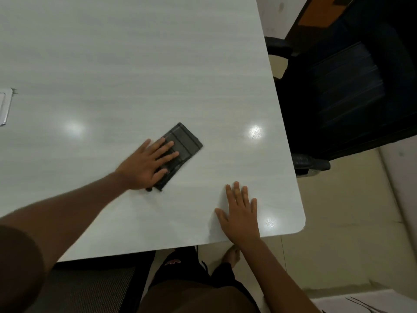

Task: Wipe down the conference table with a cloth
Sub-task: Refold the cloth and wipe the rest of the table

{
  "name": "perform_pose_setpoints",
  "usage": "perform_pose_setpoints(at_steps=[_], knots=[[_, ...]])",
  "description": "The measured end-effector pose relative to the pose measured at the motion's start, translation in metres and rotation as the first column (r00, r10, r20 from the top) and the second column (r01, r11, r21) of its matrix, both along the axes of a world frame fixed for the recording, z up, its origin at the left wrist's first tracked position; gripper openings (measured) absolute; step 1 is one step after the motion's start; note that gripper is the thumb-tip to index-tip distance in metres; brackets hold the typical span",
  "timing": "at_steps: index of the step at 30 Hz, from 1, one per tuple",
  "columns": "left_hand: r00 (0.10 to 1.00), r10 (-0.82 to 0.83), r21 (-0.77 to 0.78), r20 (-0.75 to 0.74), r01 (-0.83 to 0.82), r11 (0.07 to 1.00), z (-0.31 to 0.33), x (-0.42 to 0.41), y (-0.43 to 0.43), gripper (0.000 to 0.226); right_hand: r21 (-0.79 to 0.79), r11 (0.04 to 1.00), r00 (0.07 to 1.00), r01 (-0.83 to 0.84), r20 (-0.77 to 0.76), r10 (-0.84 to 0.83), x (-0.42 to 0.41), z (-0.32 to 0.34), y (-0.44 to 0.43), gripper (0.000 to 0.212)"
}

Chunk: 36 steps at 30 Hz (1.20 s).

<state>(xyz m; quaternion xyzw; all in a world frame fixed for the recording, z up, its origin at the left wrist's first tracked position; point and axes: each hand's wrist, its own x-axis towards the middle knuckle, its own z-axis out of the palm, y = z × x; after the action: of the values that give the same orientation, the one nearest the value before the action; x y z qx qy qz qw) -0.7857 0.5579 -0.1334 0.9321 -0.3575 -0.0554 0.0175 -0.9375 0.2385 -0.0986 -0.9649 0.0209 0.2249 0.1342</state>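
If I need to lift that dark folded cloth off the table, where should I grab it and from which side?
Probably the uncovered end of the cloth, past the fingertips of the left hand. It lies flat and folded on the table, so pinch that short edge from above, coming from the right, where the right hand rests free.

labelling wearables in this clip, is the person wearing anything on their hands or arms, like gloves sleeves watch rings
Nothing shows on either. The left hand and the right hand are bare: no gloves, and no rings as far as the blur lets me tell. Neither wrist carries a watch or band, and both forearms are uncovered, with no sleeve reaching them.
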Motion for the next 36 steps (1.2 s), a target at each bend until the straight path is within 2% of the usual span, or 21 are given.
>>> perform_pose_setpoints(at_steps=[4,7,9,11,16,21,23,25,27,28,29,30,31,32,34,35,36], knots=[[0.945,0.326,0.009,-0.039,-0.326,0.945,0.003,0.043,-0.019,0.062,-0.029,0.999,0.999,-0.035,-0.035,0.034,0.001,0.001,-0.001,0.081],[0.805,0.585,0.008,-0.098,-0.587,0.809,0.007,0.050,-0.070,0.060,-0.045,0.997,0.997,-0.063,-0.051,0.061,0.001,0.003,-0.002,0.082],[0.699,0.702,0.029,-0.137,-0.705,0.708,0.007,0.037,-0.105,0.061,-0.049,0.995,0.995,-0.084,-0.054,0.081,0.001,0.004,-0.002,0.082],[0.697,0.697,0.035,-0.168,-0.703,0.710,0.008,0.010,-0.132,0.061,-0.065,0.992,0.992,-0.109,-0.065,0.105,0.002,0.005,-0.004,0.078],[0.803,0.570,-0.059,-0.174,-0.586,0.808,0.009,-0.101,-0.152,0.061,-0.048,0.989,0.990,-0.137,-0.034,0.135,0.003,-0.001,-0.007,0.072],[0.900,0.424,0.043,-0.104,-0.422,0.906,0.006,-0.191,-0.105,0.059,-0.036,0.989,0.988,-0.146,0.047,0.148,-0.003,-0.013,-0.009,0.077],[0.895,0.435,0.113,-0.103,-0.424,0.899,0.011,-0.209,-0.070,0.059,-0.030,0.989,0.990,-0.142,0.020,0.142,-0.004,-0.012,-0.005,0.072],[0.772,0.623,0.114,-0.123,-0.613,0.782,0.016,-0.206,-0.050,0.060,-0.027,0.993,0.993,-0.117,0.026,0.117,-0.002,-0.007,0.001,0.070],[0.561,0.813,0.107,-0.155,-0.808,0.579,0.018,-0.189,-0.054,0.060,-0.031,0.995,0.995,-0.091,0.031,0.092,-0.002,-0.002,0.004,0.070],[0.468,0.865,0.114,-0.182,-0.863,0.492,0.020,-0.181,-0.062,0.060,-0.036,0.996,0.996,-0.087,0.028,0.088,-0.004,0.000,0.005,0.070],[0.414,0.888,0.120,-0.199,-0.889,0.441,0.020,-0.175,-0.071,0.059,-0.032,0.995,0.996,-0.090,0.025,0.091,-0.006,0.001,0.006,0.070],[0.420,0.885,0.120,-0.201,-0.886,0.448,0.019,-0.173,-0.079,0.060,-0.023,0.995,0.995,-0.094,0.024,0.094,-0.011,0.001,0.007,0.070],[0.490,0.851,0.102,-0.189,-0.852,0.513,0.019,-0.174,-0.081,0.062,-0.015,0.996,0.996,-0.088,0.030,0.089,-0.016,0.002,0.011,0.070],[0.601,0.781,0.093,-0.169,-0.779,0.620,0.018,-0.180,-0.082,0.064,-0.008,0.996,0.996,-0.084,0.033,0.084,-0.020,0.001,0.013,0.070],[0.835,0.539,0.079,-0.111,-0.534,0.842,0.012,-0.195,-0.060,0.063,0.004,0.998,0.997,-0.055,0.045,0.055,-0.025,0.001,0.020,0.069],[0.902,0.422,0.076,-0.090,-0.416,0.906,0.010,-0.200,-0.042,0.060,0.012,0.999,0.998,-0.035,0.053,0.034,-0.027,0.001,0.026,0.068],[0.932,0.355,0.073,-0.076,-0.350,0.934,0.007,-0.203,-0.020,0.058,0.017,1.000,0.998,-0.008,0.058,0.007,-0.029,0.000,0.036,0.067]])
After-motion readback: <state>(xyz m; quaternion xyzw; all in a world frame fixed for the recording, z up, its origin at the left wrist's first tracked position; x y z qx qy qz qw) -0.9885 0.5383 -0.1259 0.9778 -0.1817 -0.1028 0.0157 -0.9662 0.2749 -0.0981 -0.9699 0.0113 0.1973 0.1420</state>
